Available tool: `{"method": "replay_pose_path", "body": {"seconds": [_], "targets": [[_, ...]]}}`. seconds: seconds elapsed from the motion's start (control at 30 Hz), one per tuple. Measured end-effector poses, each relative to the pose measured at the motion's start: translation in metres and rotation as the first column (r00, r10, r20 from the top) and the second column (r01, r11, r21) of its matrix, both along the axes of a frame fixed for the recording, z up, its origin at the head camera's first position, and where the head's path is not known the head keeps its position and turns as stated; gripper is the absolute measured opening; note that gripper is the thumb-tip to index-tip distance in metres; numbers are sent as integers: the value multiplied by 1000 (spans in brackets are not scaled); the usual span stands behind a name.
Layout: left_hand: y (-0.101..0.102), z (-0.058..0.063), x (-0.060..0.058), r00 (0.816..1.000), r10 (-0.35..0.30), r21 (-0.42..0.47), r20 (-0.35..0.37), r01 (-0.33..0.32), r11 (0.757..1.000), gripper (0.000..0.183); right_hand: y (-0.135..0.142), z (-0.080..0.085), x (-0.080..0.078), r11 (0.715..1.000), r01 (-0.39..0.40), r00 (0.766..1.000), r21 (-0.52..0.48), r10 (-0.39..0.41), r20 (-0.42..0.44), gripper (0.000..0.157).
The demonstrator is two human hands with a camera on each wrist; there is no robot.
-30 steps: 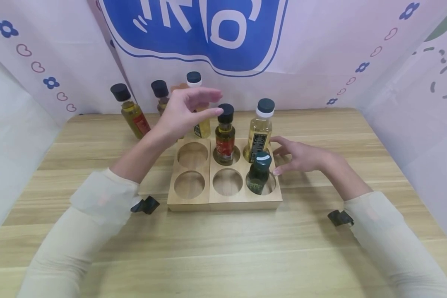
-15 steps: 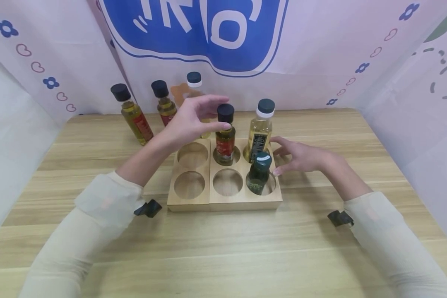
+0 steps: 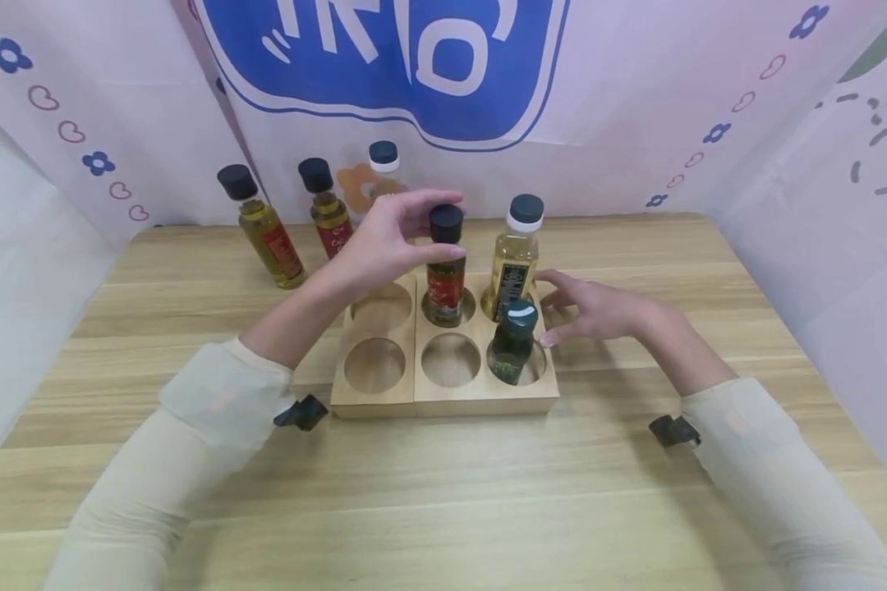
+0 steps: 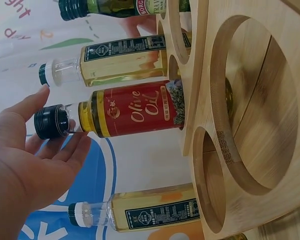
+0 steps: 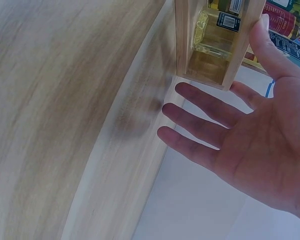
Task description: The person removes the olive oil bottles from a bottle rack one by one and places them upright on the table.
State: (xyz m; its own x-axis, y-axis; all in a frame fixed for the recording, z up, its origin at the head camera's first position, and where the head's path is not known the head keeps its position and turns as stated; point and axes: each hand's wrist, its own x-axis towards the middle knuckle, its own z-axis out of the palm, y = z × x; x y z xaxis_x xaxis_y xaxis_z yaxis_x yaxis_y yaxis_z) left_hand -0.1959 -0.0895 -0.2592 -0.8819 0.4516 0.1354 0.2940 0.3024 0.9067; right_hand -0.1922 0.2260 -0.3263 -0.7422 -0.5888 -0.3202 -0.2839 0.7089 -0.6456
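Observation:
An olive oil bottle (image 3: 445, 287) with a black cap and red label stands upright in the middle back hole of the wooden rack (image 3: 373, 398). My left hand (image 3: 388, 242) is around its neck and cap, thumb in front and fingers behind. In the left wrist view, a gap shows between the thumb and the cap (image 4: 51, 121). My right hand (image 3: 599, 310) is at the rack's right side, its thumb touching the edge and its other fingers spread. Beside it in the rack stand a pale oil bottle (image 3: 513, 254) and a small dark green bottle (image 3: 513, 341).
Behind my left arm stand two red-labelled oil bottles, one at the far left (image 3: 269, 238) and one nearer (image 3: 330, 217). Another pale oil bottle (image 3: 386, 176) is partly hidden by my left hand. A printed cloth (image 3: 606, 107) hangs behind the wooden table (image 3: 443, 492).
My left hand has moved right, from beside the black-capped bottle to around its neck. The right hand and the bottles have stayed in place.

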Motion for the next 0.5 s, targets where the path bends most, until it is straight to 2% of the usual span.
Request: {"method": "replay_pose_path", "body": {"seconds": [0.27, 0.5], "targets": [[1, -1, -1, 999, 28, 81, 34, -31, 996, 52, 0, 1, 1, 1000, 15, 1000, 2, -15, 10, 104], [2, -1, -2, 997, 57, 84, 42, -61, 995, 49, -1, 2, 2, 1000, 14, 1000, 10, -14, 8, 104]]}}
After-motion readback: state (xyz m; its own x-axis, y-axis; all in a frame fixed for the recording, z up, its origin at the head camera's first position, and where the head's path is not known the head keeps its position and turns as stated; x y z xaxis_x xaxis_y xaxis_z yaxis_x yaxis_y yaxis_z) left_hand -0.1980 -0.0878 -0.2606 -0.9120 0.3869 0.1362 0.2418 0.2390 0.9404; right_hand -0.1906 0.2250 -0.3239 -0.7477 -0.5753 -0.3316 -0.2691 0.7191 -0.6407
